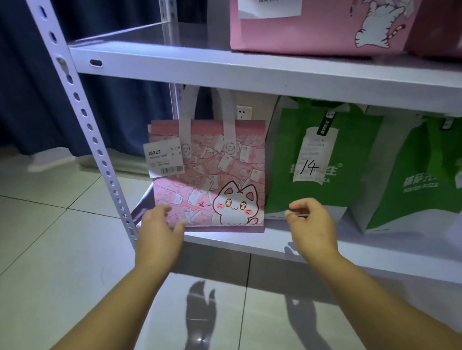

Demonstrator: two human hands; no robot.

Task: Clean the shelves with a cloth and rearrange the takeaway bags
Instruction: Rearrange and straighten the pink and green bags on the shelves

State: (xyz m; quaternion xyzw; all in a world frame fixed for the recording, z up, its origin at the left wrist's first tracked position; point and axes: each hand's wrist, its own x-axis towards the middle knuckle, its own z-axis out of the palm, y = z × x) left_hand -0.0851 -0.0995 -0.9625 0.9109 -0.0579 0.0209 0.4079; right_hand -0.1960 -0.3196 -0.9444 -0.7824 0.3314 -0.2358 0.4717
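Pink bag (210, 177): J8022 | green bag (289, 194): 14 | top bag (308, 29): 366

A single wide-angle view from the person's head, facing forward and down, close to the lower shelf (260, 247) of the white rack (88, 127), with tiled floor (32, 252) filling the near edge

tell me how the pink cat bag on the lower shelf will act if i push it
Probably light and stiff: the pink cat bag stands upright with flat sides, and its handles stand up unaided. It may tip rather than slide, since it looks tall and sits at the front edge of the lower shelf.
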